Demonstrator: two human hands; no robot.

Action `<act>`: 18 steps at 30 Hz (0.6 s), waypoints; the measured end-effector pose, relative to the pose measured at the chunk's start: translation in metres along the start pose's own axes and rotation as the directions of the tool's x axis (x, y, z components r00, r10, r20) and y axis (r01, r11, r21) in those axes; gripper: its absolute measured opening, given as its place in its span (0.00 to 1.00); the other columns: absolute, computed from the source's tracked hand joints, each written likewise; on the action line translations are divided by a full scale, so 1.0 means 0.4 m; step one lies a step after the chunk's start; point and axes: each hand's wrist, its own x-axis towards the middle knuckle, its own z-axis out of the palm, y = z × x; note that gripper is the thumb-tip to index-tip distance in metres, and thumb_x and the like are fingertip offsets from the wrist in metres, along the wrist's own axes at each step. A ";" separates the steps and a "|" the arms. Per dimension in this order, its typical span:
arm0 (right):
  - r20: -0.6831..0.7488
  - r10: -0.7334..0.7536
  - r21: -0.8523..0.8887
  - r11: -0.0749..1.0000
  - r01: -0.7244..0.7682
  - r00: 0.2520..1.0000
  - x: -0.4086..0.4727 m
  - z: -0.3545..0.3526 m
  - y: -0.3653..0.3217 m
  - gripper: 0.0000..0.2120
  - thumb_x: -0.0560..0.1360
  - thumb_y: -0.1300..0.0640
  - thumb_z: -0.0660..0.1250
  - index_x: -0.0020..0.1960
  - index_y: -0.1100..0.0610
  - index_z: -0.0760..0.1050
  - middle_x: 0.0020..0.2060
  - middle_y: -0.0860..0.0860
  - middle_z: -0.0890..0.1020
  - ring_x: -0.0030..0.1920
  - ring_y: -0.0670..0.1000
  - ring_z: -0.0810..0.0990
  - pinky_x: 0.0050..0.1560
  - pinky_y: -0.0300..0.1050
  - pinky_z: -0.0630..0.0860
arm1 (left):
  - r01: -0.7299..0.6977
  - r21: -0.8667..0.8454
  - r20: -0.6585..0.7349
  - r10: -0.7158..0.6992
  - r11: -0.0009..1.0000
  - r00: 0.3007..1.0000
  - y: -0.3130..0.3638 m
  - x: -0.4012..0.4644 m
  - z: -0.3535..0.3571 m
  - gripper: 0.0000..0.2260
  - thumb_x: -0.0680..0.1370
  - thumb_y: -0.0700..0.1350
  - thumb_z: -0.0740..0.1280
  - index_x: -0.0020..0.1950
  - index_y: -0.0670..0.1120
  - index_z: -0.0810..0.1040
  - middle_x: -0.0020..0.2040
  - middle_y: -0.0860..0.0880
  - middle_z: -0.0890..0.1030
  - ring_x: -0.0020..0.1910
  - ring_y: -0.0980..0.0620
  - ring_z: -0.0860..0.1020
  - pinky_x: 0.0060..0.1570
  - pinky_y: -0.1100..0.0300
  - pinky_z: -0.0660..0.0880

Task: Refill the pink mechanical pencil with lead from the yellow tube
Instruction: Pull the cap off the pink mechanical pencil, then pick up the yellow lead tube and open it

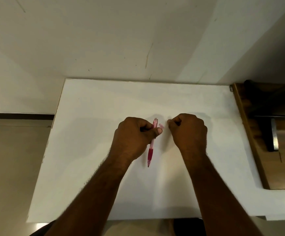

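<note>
My left hand (135, 135) grips the pink mechanical pencil (151, 149) around its upper barrel, tip pointing toward me and the open top end pointing away. A small pink cap (161, 126) lies on the white table (90, 150) just right of the pencil's top. My right hand (187, 132) is curled beside it, thumb and forefinger pinched together; whether anything thin sits between them is too small to tell. The yellow tube is not visible in this view.
A wooden surface (257, 150) with a dark object and a metal piece adjoins the table's right edge. A white wall rises behind the table's far edge. Floor lies off the left edge.
</note>
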 end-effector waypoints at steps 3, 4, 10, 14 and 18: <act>0.039 0.104 0.298 0.948 -0.111 0.994 0.008 -0.048 0.000 0.12 0.75 0.47 0.74 0.37 0.53 0.82 0.33 0.47 0.85 0.41 0.55 0.85 0.45 0.45 0.76 | -0.001 -0.018 -0.006 0.000 1.000 1.000 -0.001 0.003 -0.006 0.15 0.72 0.58 0.75 0.37 0.47 0.85 0.32 0.47 0.84 0.36 0.43 0.83 0.45 0.43 0.81; 0.121 0.120 0.434 0.887 -0.161 0.985 0.003 -0.068 -0.003 0.11 0.74 0.49 0.75 0.37 0.53 0.83 0.31 0.48 0.85 0.39 0.54 0.86 0.44 0.48 0.80 | -0.002 -0.021 -0.010 0.002 1.000 1.000 -0.001 0.005 -0.007 0.15 0.72 0.58 0.75 0.36 0.47 0.85 0.32 0.48 0.84 0.36 0.44 0.83 0.45 0.43 0.81; 0.575 -0.046 0.499 0.811 -0.305 0.817 -0.079 -0.090 -0.044 0.04 0.72 0.61 0.78 0.39 0.56 0.85 0.35 0.55 0.88 0.36 0.54 0.88 0.40 0.46 0.85 | -0.014 -0.035 -0.031 0.013 0.999 0.999 -0.015 0.020 -0.002 0.13 0.74 0.56 0.74 0.36 0.47 0.85 0.30 0.49 0.83 0.31 0.50 0.81 0.39 0.50 0.80; 0.516 -0.026 0.405 0.888 -0.217 0.856 -0.079 -0.066 -0.063 0.04 0.73 0.58 0.78 0.40 0.57 0.85 0.34 0.55 0.88 0.36 0.55 0.88 0.49 0.56 0.85 | -0.024 0.016 -0.072 0.025 1.000 0.997 -0.022 0.026 0.003 0.11 0.74 0.57 0.74 0.41 0.49 0.87 0.33 0.53 0.84 0.34 0.55 0.82 0.41 0.57 0.80; 0.442 -0.018 0.199 0.977 -0.079 0.897 -0.071 -0.042 -0.074 0.07 0.72 0.51 0.78 0.39 0.52 0.85 0.35 0.50 0.87 0.39 0.52 0.86 0.51 0.49 0.83 | 0.006 0.247 -0.248 0.057 0.969 0.967 -0.032 0.032 -0.011 0.11 0.73 0.59 0.74 0.43 0.51 0.84 0.36 0.56 0.83 0.36 0.59 0.80 0.35 0.66 0.70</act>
